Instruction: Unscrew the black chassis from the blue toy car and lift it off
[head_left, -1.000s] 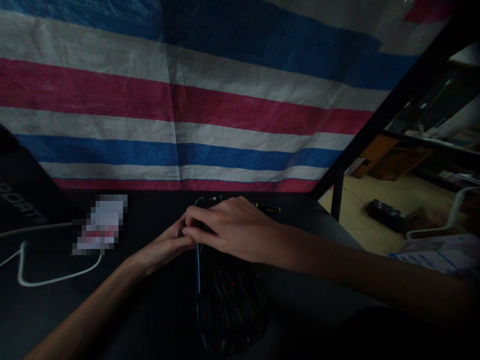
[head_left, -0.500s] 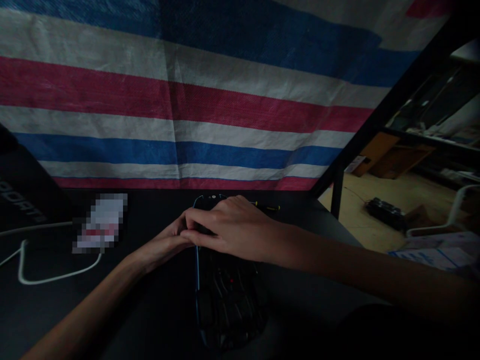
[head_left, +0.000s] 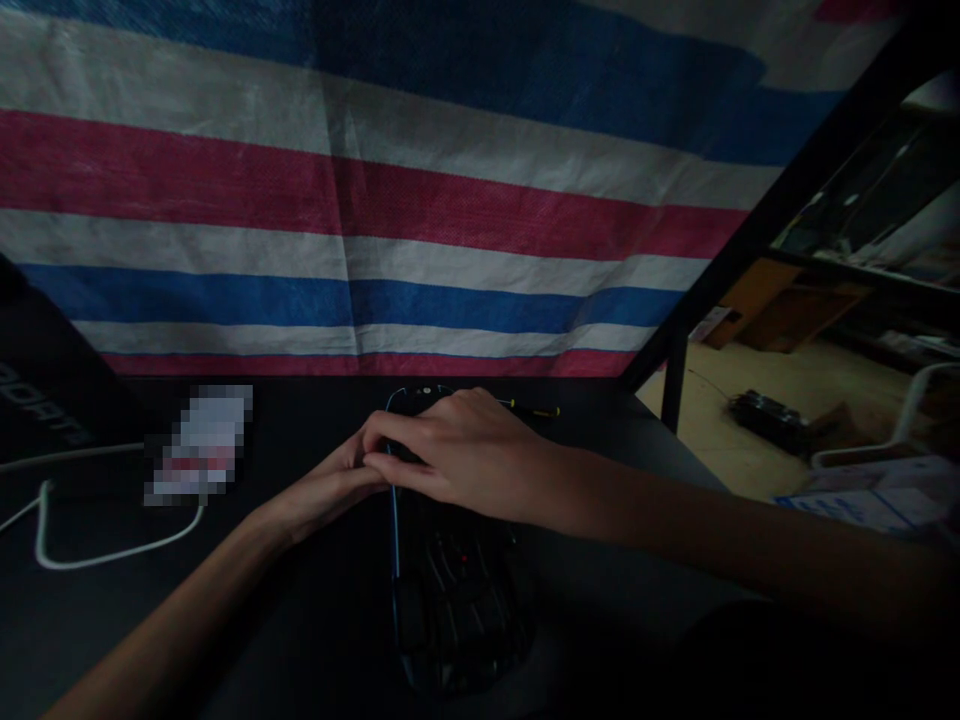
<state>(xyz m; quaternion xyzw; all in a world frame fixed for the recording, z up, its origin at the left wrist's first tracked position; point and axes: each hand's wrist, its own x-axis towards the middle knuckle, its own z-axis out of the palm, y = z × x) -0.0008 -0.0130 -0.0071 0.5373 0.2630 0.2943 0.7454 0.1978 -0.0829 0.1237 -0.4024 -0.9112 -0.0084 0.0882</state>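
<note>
A black car-shaped object, which looks like a toy car (head_left: 469,610), lies on the dark table under my hands. A thin blue edge runs along its left side, and a small red spot shows near its middle. My left hand (head_left: 349,472) is closed at the far left side of the car, its fingertips hidden behind the other hand. Over the car's far part lies my right hand (head_left: 457,445), fingers bent and thumb pointing left, touching the left hand. What sits between the fingertips is hidden. Beyond the right hand is a thin tool with a black and yellow handle (head_left: 536,410).
A blurred-out phone-like item (head_left: 202,440) lies at left by a white cable (head_left: 112,562). A dark box (head_left: 45,390) stands at the far left. Striped tarpaulin (head_left: 420,210) hangs behind the table. A black frame post (head_left: 673,385) stands at the right, with floor clutter beyond.
Both hands keep nearly the same place and grip on the car. The view has shifted very slightly.
</note>
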